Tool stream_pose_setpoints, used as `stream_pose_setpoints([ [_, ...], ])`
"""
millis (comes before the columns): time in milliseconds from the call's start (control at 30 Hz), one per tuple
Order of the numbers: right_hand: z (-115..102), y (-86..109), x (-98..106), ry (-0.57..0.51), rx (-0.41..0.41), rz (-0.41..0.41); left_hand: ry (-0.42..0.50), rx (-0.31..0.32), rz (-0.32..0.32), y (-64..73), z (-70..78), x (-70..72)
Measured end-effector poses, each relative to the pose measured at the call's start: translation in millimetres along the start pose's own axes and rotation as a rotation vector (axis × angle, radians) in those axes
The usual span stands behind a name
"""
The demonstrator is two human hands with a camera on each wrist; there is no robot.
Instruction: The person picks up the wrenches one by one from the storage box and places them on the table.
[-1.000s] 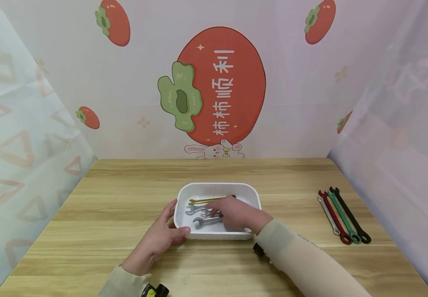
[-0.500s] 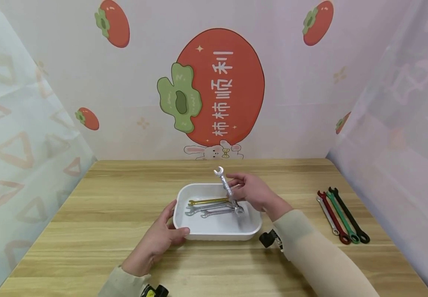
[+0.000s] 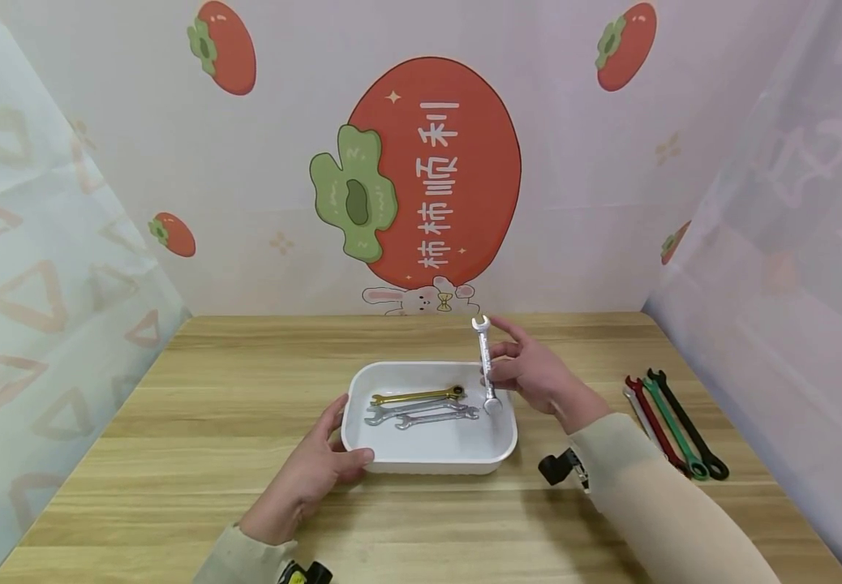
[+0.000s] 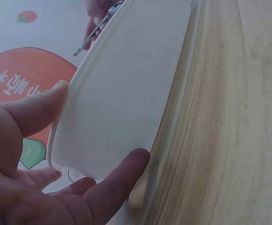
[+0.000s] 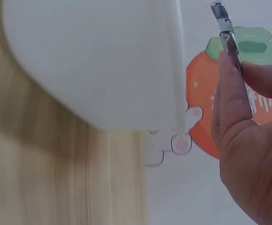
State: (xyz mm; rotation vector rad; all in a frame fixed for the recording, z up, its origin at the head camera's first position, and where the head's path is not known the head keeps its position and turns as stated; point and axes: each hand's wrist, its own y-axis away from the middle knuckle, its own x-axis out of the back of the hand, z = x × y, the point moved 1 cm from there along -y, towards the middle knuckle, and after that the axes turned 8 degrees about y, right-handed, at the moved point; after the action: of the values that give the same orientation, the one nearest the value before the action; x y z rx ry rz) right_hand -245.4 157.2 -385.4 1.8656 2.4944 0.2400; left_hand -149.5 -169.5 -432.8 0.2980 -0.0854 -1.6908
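While left hand grips white tray by left end, right hand pinches silver wrench at tray's right; head view: long axis nearly vertical, open end up.

Load carried by a light wood-grain tabletop; grain run roughly left-right in head view, far edge seen just below mid-frame. White tray set flat at lower centre. Four wrenches laid side by side at right of frame, all slanted the same way: silver wrench leftmost, lower end hidden, then red wrench, green wrench, black wrench.
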Motion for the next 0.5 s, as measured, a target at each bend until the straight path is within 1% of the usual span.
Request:
stream_pose_setpoints([
  [100, 3.3, 5.7, 16.8, 0.01, 0.005, 0.009, 0.0, -0.001, 0.0, -0.3, -0.2, 0.0],
  [233, 9.0, 15.1, 44.0, 0.043, 0.004, 0.025, 0.003, -0.003, -0.002, 0.2, -0.3, -0.5],
  [400, 16.3, 31.0, 78.1, 0.106, -0.031, 0.044, 0.01, -0.003, 0.0, 0.3, -0.1, -0.4],
  [500, 21.9, 42.2, 94.8, 0.15, -0.048, 0.056, 0.011, -0.007, -0.004, -0.2, -0.6, -0.3],
])
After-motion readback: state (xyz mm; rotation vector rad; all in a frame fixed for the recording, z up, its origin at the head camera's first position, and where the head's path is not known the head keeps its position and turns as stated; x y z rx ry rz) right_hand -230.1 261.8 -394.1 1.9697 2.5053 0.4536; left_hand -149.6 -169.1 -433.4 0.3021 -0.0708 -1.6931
